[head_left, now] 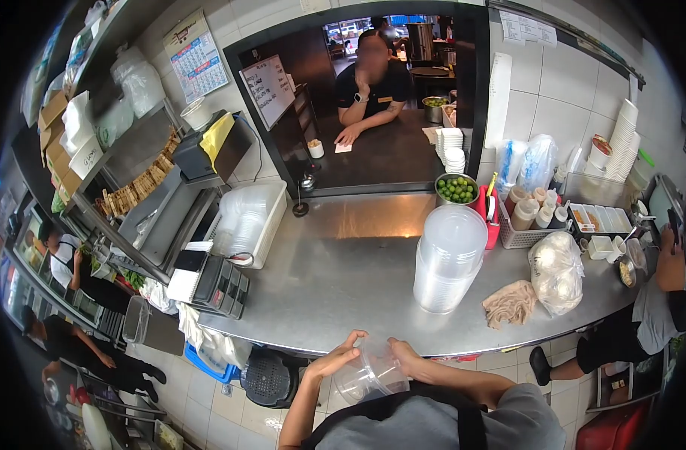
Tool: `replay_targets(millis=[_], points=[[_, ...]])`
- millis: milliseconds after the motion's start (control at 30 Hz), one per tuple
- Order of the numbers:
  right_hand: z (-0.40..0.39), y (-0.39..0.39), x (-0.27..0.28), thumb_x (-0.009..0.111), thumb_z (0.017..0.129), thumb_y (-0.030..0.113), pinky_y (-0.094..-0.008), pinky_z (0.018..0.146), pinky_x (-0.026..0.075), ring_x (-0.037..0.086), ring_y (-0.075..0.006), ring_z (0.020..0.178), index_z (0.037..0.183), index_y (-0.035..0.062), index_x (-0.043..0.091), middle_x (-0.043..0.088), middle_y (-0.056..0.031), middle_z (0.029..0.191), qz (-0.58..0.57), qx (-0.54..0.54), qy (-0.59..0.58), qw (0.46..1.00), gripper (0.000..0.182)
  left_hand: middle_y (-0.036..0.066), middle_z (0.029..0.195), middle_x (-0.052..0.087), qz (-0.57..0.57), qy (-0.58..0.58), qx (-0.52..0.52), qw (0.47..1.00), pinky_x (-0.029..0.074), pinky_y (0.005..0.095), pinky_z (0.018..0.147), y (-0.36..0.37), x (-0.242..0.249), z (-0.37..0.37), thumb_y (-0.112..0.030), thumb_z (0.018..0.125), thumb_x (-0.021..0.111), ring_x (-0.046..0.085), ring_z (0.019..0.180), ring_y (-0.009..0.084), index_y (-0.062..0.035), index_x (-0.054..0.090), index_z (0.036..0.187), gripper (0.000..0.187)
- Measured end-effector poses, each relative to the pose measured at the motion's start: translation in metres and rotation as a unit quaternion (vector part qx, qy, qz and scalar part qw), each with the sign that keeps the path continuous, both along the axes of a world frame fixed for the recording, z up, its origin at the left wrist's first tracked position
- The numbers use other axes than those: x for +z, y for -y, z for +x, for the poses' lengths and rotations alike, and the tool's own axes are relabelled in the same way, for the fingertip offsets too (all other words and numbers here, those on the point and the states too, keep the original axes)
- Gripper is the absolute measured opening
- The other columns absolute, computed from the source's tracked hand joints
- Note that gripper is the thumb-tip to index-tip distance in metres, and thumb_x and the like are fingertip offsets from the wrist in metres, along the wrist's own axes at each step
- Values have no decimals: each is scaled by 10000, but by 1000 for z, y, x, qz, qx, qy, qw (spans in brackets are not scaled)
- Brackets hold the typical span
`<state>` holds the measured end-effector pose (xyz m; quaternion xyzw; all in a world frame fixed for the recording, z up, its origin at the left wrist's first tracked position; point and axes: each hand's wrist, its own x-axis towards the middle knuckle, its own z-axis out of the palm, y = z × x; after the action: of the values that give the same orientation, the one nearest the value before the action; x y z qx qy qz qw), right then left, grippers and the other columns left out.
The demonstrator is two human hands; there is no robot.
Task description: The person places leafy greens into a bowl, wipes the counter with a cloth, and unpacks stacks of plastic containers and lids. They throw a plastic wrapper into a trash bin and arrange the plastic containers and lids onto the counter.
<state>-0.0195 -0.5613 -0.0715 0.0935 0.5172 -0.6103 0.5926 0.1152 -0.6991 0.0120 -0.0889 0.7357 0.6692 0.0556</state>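
Note:
Close to my body, below the counter's front edge, I hold a clear plastic tub (367, 373) between both hands. My left hand (335, 358) grips its left side, thumb and fingers curved round the rim. On the opposite side my right hand (405, 358) is closed on the tub's wall, its fingers partly hidden. The tub is tilted, and its see-through walls make it hard to tell whether it is one or several nested. Just beyond my hands, a tall stack of clear plastic tubs (448, 262) stands on the steel counter (320, 300).
A beige cloth (509, 303) and a knotted plastic bag (556, 274) lie right of the stack. Behind are a bowl of limes (457, 189) and sauce bottles (524, 214). A white basket (271, 225) stands left. One person leans at the hatch; another stands at right.

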Motion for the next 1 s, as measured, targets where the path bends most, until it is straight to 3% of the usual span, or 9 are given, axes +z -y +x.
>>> replay_targets(millis=[133, 200, 333, 433, 533, 600, 733, 800, 1000], points=[[-10, 13, 12, 459, 844, 259, -280, 389, 255, 322, -106, 414, 607, 100, 440, 343, 23, 519, -49, -30, 4, 998, 285, 142, 1016, 546, -36, 0, 2, 999, 329, 361, 919, -7, 28, 7, -645, 807, 423, 499, 992, 270, -141, 270, 1226, 672], [-20, 23, 30, 470, 859, 256, -261, 431, 312, 383, -103, 458, 648, 79, 508, 406, 17, 549, -81, 70, -108, 988, 277, 145, 1018, 553, -83, -29, 8, 996, 334, 370, 916, -9, 36, 11, -640, 818, 409, 506, 969, 270, -143, 271, 1218, 653], [-33, 48, 77, 478, 868, 255, -246, 468, 333, 415, -84, 509, 617, 76, 527, 443, 28, 564, -148, 218, -271, 926, 313, 128, 1122, 478, -23, -18, 11, 1000, 310, 374, 939, -3, 57, 10, -617, 833, 404, 443, 1060, 246, -119, 291, 1214, 636], [-23, 47, 113, 474, 871, 265, -240, 474, 327, 409, -78, 515, 608, 75, 518, 449, 30, 565, -159, 249, -300, 907, 327, 103, 1204, 372, -8, -50, 13, 999, 249, 370, 990, -7, 56, 0, -615, 844, 375, 316, 1205, 227, -73, 318, 1206, 654], [-26, 35, 92, 466, 878, 270, -238, 470, 323, 409, -75, 518, 606, 74, 520, 461, 23, 571, -132, 234, -322, 908, 339, 114, 1199, 377, 48, -70, 42, 996, 239, 378, 1002, -13, 27, 6, -634, 805, 439, 329, 1200, 239, -67, 283, 1234, 728], [-30, 21, 71, 454, 880, 272, -237, 467, 329, 423, -79, 523, 659, 64, 552, 472, 19, 585, -136, 224, -323, 909, 319, 125, 1209, 371, 49, -74, 5, 996, 235, 382, 1008, -12, 36, 5, -650, 765, 488, 329, 1199, 250, -67, 247, 1261, 802], [-23, 11, 62, 437, 867, 244, -255, 438, 306, 391, -87, 487, 717, 51, 560, 438, 19, 573, -87, 197, -164, 963, 274, 123, 1193, 363, 85, 11, -6, 996, 230, 355, 998, -17, 53, 3, -759, 605, 560, 308, 1197, 222, -58, 278, 1232, 982], [-22, 8, 76, 437, 849, 204, -258, 390, 235, 292, -73, 412, 708, 59, 539, 347, 42, 511, -85, 180, -126, 972, 226, 121, 1194, 372, 85, 20, -32, 996, 233, 358, 996, -13, 45, -1, -747, 623, 559, 312, 1197, 225, -60, 268, 1241, 969], [-14, 7, 62, 454, 861, 214, -265, 435, 342, 443, -113, 501, 794, 11, 574, 498, -26, 647, -21, 74, -91, 993, 246, 156, 1206, 377, 58, 44, -83, 994, 306, 349, 953, 2, 19, -12, -610, 790, 509, 377, 1144, 250, -87, 226, 1277, 769]])
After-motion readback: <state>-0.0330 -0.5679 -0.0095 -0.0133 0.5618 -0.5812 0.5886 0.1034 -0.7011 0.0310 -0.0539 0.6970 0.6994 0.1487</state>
